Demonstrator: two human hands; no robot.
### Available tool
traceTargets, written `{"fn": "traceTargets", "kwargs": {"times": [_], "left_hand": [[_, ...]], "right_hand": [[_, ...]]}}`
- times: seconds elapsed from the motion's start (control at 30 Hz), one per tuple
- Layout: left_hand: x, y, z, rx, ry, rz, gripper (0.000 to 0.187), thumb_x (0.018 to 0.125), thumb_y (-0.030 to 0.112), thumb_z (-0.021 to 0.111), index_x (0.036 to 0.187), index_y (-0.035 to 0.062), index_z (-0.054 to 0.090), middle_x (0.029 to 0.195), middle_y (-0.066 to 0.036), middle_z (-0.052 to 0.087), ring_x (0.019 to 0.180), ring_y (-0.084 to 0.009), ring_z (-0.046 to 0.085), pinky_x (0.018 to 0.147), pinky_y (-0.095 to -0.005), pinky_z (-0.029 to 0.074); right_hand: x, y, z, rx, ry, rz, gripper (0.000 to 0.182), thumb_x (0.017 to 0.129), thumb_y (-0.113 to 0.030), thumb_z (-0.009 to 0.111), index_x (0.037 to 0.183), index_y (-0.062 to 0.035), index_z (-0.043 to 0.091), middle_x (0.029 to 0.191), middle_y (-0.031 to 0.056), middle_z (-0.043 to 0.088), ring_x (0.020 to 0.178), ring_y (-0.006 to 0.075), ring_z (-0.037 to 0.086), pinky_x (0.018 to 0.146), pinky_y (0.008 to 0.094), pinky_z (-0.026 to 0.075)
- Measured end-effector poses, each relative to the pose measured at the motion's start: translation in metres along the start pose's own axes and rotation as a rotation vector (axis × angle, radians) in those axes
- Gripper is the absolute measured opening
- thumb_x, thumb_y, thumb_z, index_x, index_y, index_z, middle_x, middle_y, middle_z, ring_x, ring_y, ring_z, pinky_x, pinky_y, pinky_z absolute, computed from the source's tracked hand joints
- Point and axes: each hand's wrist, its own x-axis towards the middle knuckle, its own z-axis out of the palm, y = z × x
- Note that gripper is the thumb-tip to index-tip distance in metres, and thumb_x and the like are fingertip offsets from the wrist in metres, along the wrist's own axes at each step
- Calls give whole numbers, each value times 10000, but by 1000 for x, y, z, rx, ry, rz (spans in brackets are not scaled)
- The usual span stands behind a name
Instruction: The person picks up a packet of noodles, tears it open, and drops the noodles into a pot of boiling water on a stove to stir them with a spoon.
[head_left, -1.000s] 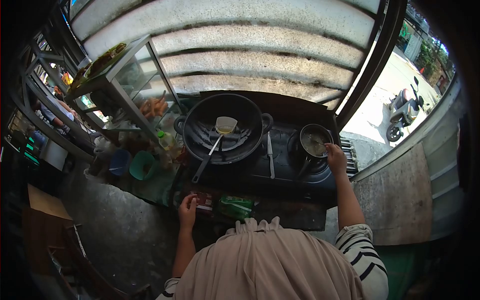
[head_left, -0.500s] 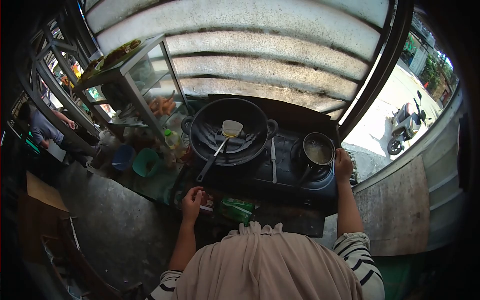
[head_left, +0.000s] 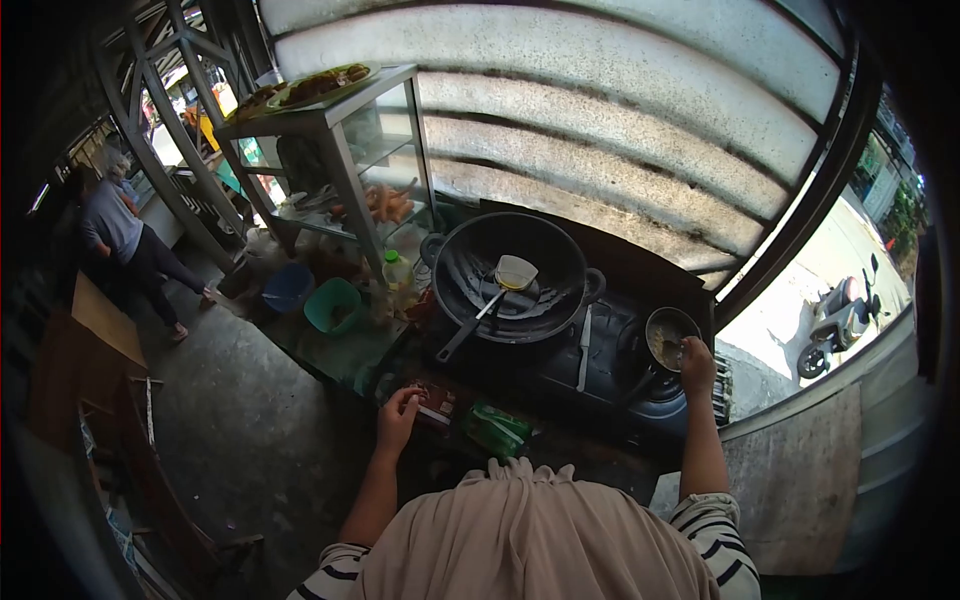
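My right hand (head_left: pixel 698 366) is at the right rim of a small pot (head_left: pixel 668 336) on the stove's right side, its fingers closed on something I cannot make out. Pale contents show inside the pot. My left hand (head_left: pixel 398 418) hovers by a dark red packet (head_left: pixel 432 402) at the stove's front left, fingers curled together, their hold unclear. A green packet (head_left: pixel 498 430) lies to the right of that. On the left burner stands a big black wok (head_left: pixel 470 250) with a ladle (head_left: pixel 516 273) resting in it. Between wok and pot lies a knife (head_left: pixel 585 348) on the stove (head_left: pixel 548 372).
A glass display case (head_left: pixel 345 150) with fried food inside and a plate (head_left: pixel 320 88) on top stands at the left. Below it are a green bowl (head_left: pixel 332 307), a blue bowl (head_left: pixel 288 288) and a bottle (head_left: pixel 397 272). Another person (head_left: pixel 120 225) stands far left.
The view has turned left, so the scene sits further right. My right hand has moved from the pot's outer side onto its rim. More of the other person shows.
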Motion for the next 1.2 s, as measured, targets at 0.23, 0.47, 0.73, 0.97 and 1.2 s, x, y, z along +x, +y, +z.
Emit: {"fn": "traceTargets", "kwargs": {"times": [0.23, 0.47, 0.73, 0.97, 1.2], "left_hand": [[-9, -1, -16, -56, 56, -1, 201, 950, 155, 547, 1066, 41, 665, 937, -71, 707, 809, -121, 652, 751, -267, 511], [-18, -7, -24, -97, 89, 17, 216, 948, 150, 555, 1098, 30, 653, 931, -63, 706, 816, -120, 650, 759, -265, 513], [-22, -12, -29, -118, 108, -2, 209, 948, 134, 556, 1097, 26, 654, 916, -51, 695, 813, -109, 639, 754, -255, 512], [-12, -14, -20, -95, 36, -4, 200, 950, 138, 559, 1086, 25, 653, 921, -49, 690, 810, -99, 630, 755, -248, 505], [5, -2, 4, -120, -36, -27, 200, 965, 134, 539, 1092, 15, 636, 958, -44, 666, 828, -99, 608, 747, -241, 494]], "right_hand": [[28, 4, 12, 53, -88, 45, 253, 959, -275, 516, 904, -42, 599, 871, 205, 636, 859, 419, 609, 702, 489, 465], [37, 13, 20, 62, -83, 50, 227, 950, -242, 527, 902, -31, 598, 840, 215, 638, 836, 424, 614, 687, 492, 466], [47, 29, 14, -18, -108, 40, 270, 960, -284, 493, 879, -42, 580, 797, 209, 629, 796, 418, 618, 663, 488, 469], [22, 19, 14, -131, -19, 77, 220, 982, -235, 438, 898, -54, 530, 789, 223, 636, 770, 432, 629, 655, 524, 491], [23, 25, 26, -148, -84, 75, 189, 964, -229, 467, 879, -71, 526, 778, 215, 654, 749, 432, 646, 646, 536, 515]]}}
